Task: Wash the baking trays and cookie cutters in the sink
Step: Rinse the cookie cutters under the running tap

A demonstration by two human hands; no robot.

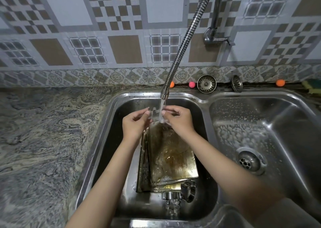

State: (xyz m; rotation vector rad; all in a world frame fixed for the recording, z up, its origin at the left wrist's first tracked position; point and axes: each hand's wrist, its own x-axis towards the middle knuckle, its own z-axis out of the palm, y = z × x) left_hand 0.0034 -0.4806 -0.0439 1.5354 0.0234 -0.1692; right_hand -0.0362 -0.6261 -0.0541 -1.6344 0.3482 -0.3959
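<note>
Both hands are holding one small cookie cutter [155, 114] under the water [162, 112] that is running from the tap [164, 93], at about 12 o'clock in the left sink [111, 116]. The left hand [134, 126] is pinching the cutter's left side with its thumb and fingers, and the right hand [178, 119] is pinching its right side the same way, so both hands are closed on it. The cutter looks like thin shiny metal, so it is probably very light and stiff, and being wet it is likely slippery. Its edges may be a bit sharp, so holding it by the flat outside walls, as the hands are doing now, seems the safe way. Below the hands, the baking trays [172, 156] are lying stacked in the middle of the sink, with brown greasy marks on the top one. They look flat, hard and heavier than the cutter, and greasy too, so gripping them by the raised rims with two hands would work best. More cutters [188, 190] are sitting at about 6 o'clock, touching the trays' near edge. The counter [45, 132] is lying off at 9 o'clock.
</note>
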